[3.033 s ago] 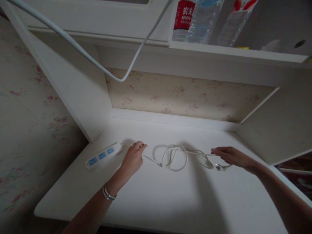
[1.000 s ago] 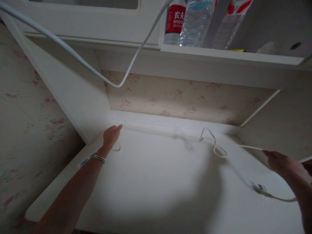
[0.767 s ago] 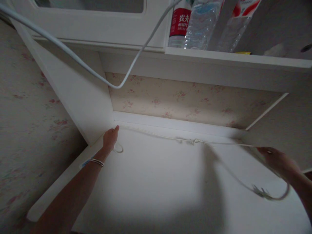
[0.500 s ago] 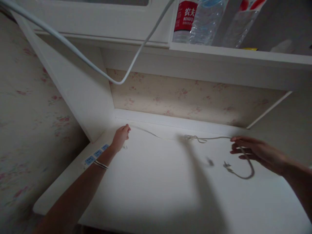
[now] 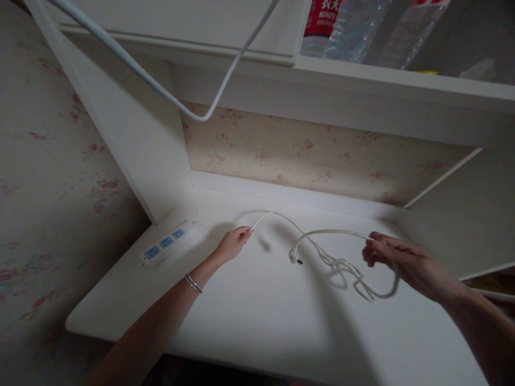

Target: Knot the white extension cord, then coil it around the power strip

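A thin white power cord arcs above the white desk between my hands. My left hand pinches it near the desk's middle. On the right, my right hand is closed around another part of the cord, and a free end with a plug hangs out to the left of it. Loose, tangled loops of the cord lie between the two hands. Left of my left hand rests a white power strip with blue socket faces, from whose far end a cord runs.
The white desk has a raised back edge and a side panel at left. A shelf above holds plastic water bottles. A thick pale cable hangs in front, close to the camera.
My left hand has moved right and nearer along the cord. The plug has swung to the left of my right hand, and the cord's loops have shifted forward. The power strip shows fully.
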The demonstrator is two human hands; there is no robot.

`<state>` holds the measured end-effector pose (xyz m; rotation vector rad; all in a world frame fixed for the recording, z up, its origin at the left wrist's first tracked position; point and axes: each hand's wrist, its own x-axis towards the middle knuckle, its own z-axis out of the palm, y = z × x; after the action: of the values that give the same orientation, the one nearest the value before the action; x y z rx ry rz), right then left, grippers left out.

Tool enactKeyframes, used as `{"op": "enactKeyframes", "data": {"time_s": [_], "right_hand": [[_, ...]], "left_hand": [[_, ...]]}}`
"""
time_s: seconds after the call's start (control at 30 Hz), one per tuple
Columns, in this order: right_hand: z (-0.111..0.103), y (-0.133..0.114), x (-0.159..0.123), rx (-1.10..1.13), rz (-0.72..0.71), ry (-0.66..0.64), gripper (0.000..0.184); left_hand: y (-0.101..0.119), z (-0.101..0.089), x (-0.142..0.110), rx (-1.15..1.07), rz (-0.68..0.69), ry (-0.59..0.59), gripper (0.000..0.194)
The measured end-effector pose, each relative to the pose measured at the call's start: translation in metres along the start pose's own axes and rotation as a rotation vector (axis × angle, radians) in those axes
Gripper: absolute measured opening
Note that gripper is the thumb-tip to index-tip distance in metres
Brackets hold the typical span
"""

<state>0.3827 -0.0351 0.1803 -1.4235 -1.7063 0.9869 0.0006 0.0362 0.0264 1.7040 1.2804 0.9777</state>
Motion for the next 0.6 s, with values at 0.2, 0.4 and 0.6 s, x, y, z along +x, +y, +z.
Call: {"op": "enactKeyframes", "data": {"time_s": [0.2, 0.4, 0.6], "right_hand": [[0.044, 0.007, -0.005, 0.603, 0.102, 0.117, 0.029], [0.102, -0.006, 0.015, 0.695, -0.003, 0.137, 0.039], [0.17, 0.003, 0.033, 0.489, -0.048, 0.07, 0.05]], "left_hand": [[-0.01, 0.041, -0.001, -0.041, -0.04, -0.045, 0.028], [-0.012, 0.079, -0.003, -0.167, -0.133, -0.099, 0.03], [0.0, 0.082, -0.007, -0.401, -0.163, -0.132, 0.029]]}}
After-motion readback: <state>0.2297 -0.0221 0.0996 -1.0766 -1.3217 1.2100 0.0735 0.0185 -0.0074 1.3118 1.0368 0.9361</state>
